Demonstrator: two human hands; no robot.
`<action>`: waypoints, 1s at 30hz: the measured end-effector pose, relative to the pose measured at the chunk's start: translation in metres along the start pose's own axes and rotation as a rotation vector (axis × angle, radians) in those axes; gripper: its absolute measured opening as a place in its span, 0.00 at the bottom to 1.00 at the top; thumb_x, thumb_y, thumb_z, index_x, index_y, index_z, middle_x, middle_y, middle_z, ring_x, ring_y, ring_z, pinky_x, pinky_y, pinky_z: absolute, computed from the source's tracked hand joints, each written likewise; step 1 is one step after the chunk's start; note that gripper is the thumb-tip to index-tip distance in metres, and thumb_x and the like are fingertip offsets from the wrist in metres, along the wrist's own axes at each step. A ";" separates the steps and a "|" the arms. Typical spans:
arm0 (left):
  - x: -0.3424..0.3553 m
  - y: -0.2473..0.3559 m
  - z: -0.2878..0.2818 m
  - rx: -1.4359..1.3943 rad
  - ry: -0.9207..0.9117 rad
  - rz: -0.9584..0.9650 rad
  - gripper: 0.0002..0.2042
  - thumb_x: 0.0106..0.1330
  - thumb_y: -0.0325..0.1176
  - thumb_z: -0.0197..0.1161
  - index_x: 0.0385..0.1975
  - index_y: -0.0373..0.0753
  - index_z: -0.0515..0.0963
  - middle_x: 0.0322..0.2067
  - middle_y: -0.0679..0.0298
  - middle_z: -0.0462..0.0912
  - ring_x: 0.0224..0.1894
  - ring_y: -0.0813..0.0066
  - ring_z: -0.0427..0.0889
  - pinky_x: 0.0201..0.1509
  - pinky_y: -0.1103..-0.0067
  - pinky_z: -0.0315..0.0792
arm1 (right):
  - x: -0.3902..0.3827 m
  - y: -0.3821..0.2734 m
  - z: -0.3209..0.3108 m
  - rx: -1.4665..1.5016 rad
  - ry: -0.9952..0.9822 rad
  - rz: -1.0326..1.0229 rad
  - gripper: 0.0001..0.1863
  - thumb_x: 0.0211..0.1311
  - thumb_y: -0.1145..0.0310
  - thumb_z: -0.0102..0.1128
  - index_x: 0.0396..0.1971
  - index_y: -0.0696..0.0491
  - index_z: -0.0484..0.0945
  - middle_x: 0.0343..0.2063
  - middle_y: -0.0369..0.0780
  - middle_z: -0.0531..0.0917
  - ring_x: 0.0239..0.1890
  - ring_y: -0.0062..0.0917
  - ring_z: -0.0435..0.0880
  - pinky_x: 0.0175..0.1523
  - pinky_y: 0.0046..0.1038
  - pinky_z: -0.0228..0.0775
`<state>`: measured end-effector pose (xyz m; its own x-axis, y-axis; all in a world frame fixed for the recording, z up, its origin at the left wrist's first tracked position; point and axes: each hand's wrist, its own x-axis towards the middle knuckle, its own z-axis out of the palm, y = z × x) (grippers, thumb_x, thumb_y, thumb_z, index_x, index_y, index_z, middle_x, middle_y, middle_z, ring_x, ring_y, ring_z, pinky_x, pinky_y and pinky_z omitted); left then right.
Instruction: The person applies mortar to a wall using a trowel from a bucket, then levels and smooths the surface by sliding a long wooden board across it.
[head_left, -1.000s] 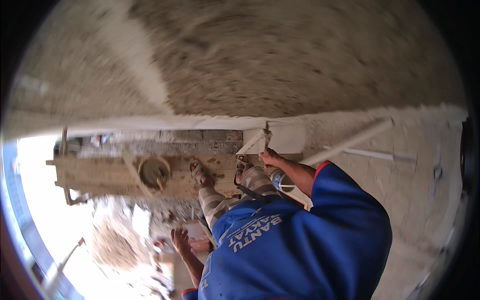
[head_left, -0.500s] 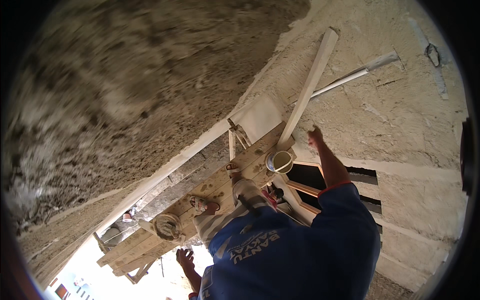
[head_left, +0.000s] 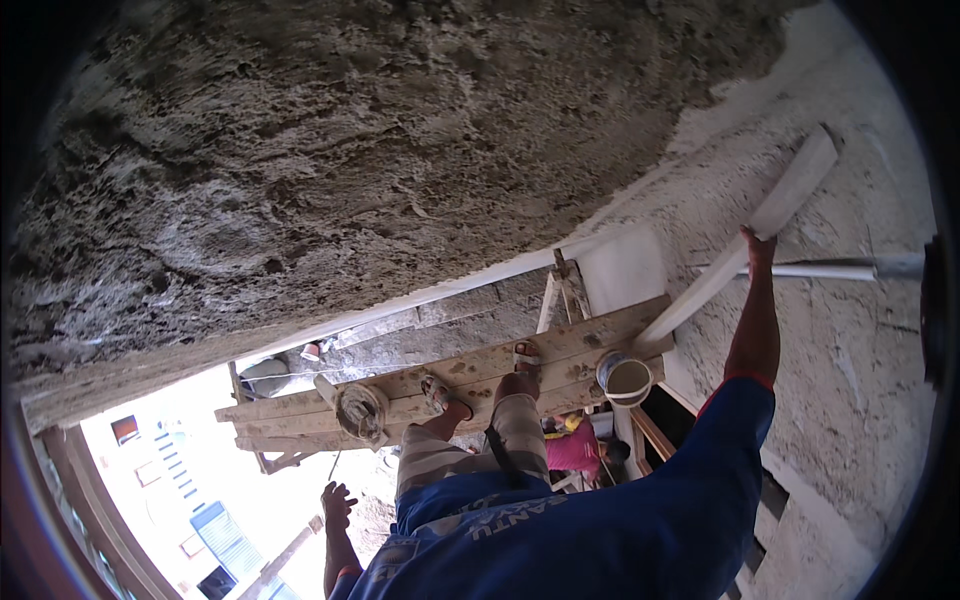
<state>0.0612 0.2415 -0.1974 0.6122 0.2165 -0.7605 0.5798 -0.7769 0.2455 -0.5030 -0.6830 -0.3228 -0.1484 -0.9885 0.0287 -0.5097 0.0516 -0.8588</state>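
Leaning against the wall on my right is a long pale straight board (head_left: 715,270), its lower end on the plank platform. My right hand (head_left: 758,245) grips the board's edge a bit above its middle, arm stretched out, some fingers hidden behind it. Low on the left, my left hand (head_left: 340,505) hangs in the air with its fingers apart, holding nothing. A round tub smeared with mortar (head_left: 361,411) sits on the planks, beyond that hand. By the foot of the board stands a white bucket (head_left: 624,379).
I stand in sandals on a raised platform of wooden planks (head_left: 475,377). Rough, wet-looking render covers the wall ahead (head_left: 400,150). A pale pipe (head_left: 825,271) runs along the right wall, behind the board. Below the platform, a person in a pink top (head_left: 575,448) bends down.
My right hand has reached out to the right and taken hold of the long board. My left hand has opened out. My view has turned, showing more of the wall ahead.
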 end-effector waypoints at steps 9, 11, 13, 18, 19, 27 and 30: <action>0.015 0.049 0.060 -0.070 -0.130 0.242 0.27 0.58 0.30 0.59 0.58 0.31 0.61 0.33 0.55 0.77 0.28 0.72 0.78 0.27 0.77 0.78 | -0.088 -0.063 -0.004 -0.269 0.189 -0.055 0.36 0.38 0.61 0.70 0.49 0.60 0.68 0.43 0.48 0.78 0.47 0.39 0.76 0.54 0.34 0.65; 0.011 0.066 0.078 -0.135 -0.213 0.364 0.26 0.59 0.28 0.58 0.58 0.29 0.62 0.34 0.56 0.78 0.33 0.73 0.78 0.30 0.79 0.77 | -0.134 -0.086 -0.013 -0.180 0.175 -0.107 0.36 0.38 0.64 0.70 0.51 0.59 0.67 0.45 0.47 0.77 0.48 0.38 0.76 0.55 0.33 0.64; 0.007 0.082 0.093 -0.148 -0.286 0.380 0.26 0.60 0.29 0.58 0.58 0.28 0.62 0.35 0.55 0.79 0.33 0.75 0.78 0.31 0.80 0.76 | -0.180 -0.116 -0.024 -0.035 0.164 -0.147 0.36 0.40 0.72 0.70 0.54 0.58 0.66 0.46 0.45 0.77 0.48 0.33 0.76 0.56 0.32 0.64; 0.009 0.104 0.138 -0.059 -0.481 0.558 0.25 0.61 0.29 0.55 0.58 0.28 0.62 0.31 0.59 0.81 0.29 0.77 0.79 0.31 0.81 0.74 | -0.265 -0.219 -0.058 0.043 0.099 -0.166 0.32 0.43 0.72 0.70 0.51 0.60 0.67 0.39 0.41 0.78 0.43 0.28 0.77 0.51 0.32 0.66; 0.012 0.108 0.148 -0.056 -0.532 0.565 0.25 0.60 0.28 0.55 0.58 0.29 0.62 0.31 0.59 0.81 0.28 0.77 0.79 0.31 0.81 0.74 | -0.280 -0.240 -0.061 0.154 0.066 -0.213 0.30 0.43 0.72 0.69 0.49 0.60 0.67 0.38 0.40 0.78 0.42 0.27 0.77 0.51 0.32 0.66; 0.032 0.121 0.226 -0.554 -1.121 0.211 0.31 0.60 0.32 0.62 0.63 0.39 0.56 0.44 0.56 0.77 0.41 0.69 0.80 0.40 0.77 0.77 | -0.378 -0.341 -0.023 0.725 -0.102 -0.059 0.29 0.48 0.73 0.65 0.51 0.54 0.62 0.35 0.44 0.79 0.40 0.30 0.78 0.49 0.34 0.68; 0.031 0.119 0.225 -0.097 -0.858 0.576 0.34 0.61 0.49 0.58 0.65 0.46 0.54 0.56 0.60 0.65 0.52 0.66 0.72 0.57 0.65 0.63 | -0.404 -0.344 -0.001 0.834 -0.028 0.167 0.28 0.50 0.68 0.65 0.51 0.51 0.64 0.36 0.41 0.77 0.40 0.31 0.78 0.46 0.34 0.70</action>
<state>0.0283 0.0222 -0.3272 0.2439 -0.6960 -0.6754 0.3848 -0.5698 0.7261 -0.2685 -0.3010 -0.0380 -0.1394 -0.9810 -0.1352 0.3100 0.0864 -0.9468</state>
